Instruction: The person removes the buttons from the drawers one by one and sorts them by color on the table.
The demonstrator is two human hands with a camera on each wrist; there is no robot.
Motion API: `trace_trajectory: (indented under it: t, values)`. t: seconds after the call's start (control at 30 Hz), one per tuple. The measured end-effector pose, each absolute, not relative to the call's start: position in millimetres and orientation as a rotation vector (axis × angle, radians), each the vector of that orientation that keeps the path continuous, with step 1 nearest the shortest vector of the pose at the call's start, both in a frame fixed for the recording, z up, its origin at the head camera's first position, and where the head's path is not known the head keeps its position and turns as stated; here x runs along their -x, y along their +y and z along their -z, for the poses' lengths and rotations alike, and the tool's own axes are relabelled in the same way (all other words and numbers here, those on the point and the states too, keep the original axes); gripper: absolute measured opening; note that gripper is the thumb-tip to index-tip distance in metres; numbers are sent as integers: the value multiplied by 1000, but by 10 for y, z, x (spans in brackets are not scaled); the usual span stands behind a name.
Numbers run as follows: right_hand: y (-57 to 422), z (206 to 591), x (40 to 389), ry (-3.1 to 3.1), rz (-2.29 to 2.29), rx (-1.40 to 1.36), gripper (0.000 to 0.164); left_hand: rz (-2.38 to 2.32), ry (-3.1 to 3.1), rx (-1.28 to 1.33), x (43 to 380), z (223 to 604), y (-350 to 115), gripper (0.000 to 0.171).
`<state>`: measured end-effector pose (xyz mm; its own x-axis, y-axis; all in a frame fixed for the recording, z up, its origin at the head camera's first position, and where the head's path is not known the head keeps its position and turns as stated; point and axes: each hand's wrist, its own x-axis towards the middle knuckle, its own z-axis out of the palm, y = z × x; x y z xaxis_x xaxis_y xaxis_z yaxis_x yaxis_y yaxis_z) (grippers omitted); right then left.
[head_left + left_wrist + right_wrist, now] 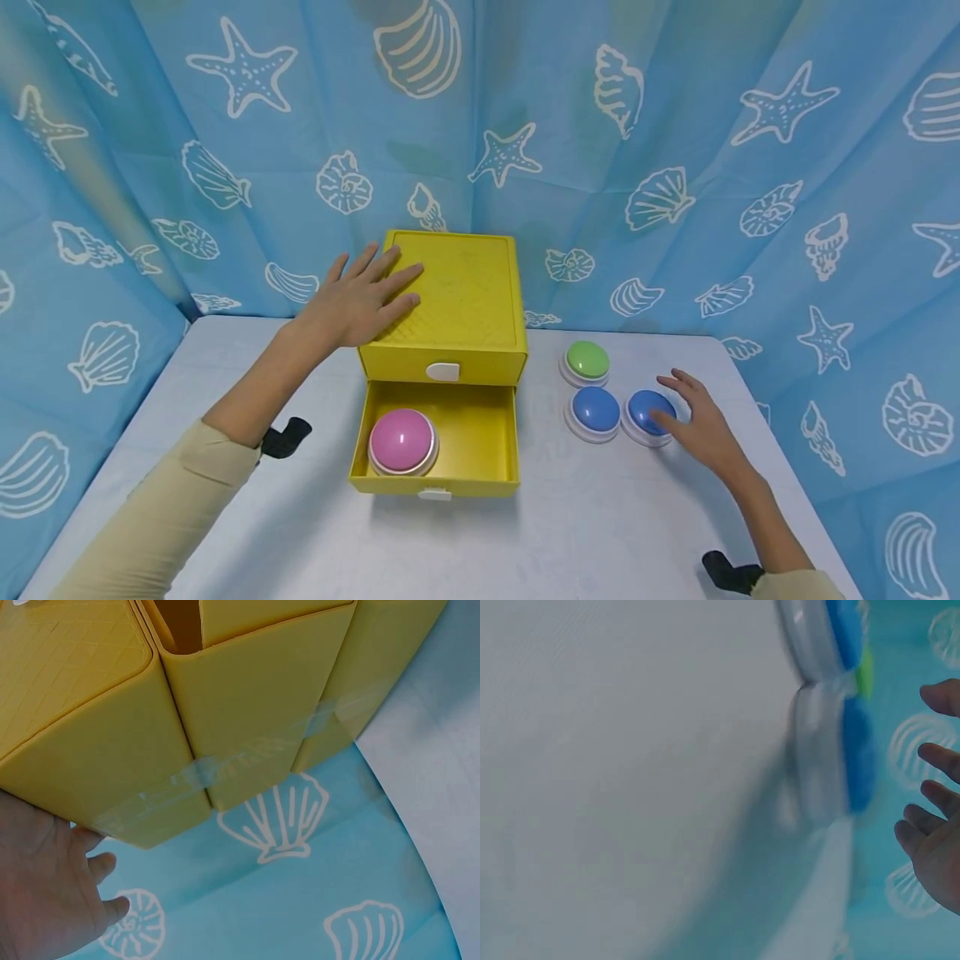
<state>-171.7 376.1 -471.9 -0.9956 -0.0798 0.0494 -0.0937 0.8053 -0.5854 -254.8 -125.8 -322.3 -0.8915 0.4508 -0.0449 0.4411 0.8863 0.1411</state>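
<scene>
My left hand (pixel 351 307) rests with spread fingers on the top left of a yellow drawer box (pixel 457 292). Below its upper drawer, the lower drawer (pixel 480 433) stands pulled out, with a pink dome button (pixel 402 442) on a white base inside at the left. On the right, my right hand (pixel 701 425) hovers beside the nearer-right blue dome button (pixel 649 412), fingers spread and loosely bent. The right wrist view shows a gap between the fingers and that blue button (pixel 859 754). A second blue button (pixel 596 409) touches it on the left.
A green dome button (pixel 587 359) sits behind the blue pair. The white table (pixel 600 517) ends at a blue curtain (pixel 570 167) with shell and starfish prints, behind and on both sides. Clear tape (pixel 202 772) runs across the box's side.
</scene>
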Motion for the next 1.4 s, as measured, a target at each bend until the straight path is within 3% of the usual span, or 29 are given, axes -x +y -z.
trace_trajectory:
  t: [0.23, 0.73, 1.4]
  values:
    - [3341, 4356, 1685, -2801, -1032, -335, 45, -182, 2974, -702, 2549, 3213, -1258, 62]
    - [2614, 3818, 1385, -2720, -1258, -699, 40, -160, 2966, -720, 2560, 3215, -1243, 63]
    - [1718, 3658, 1255, -2778, -1561, -907, 46, -177, 2969, -695, 2553, 3216, -1234, 63]
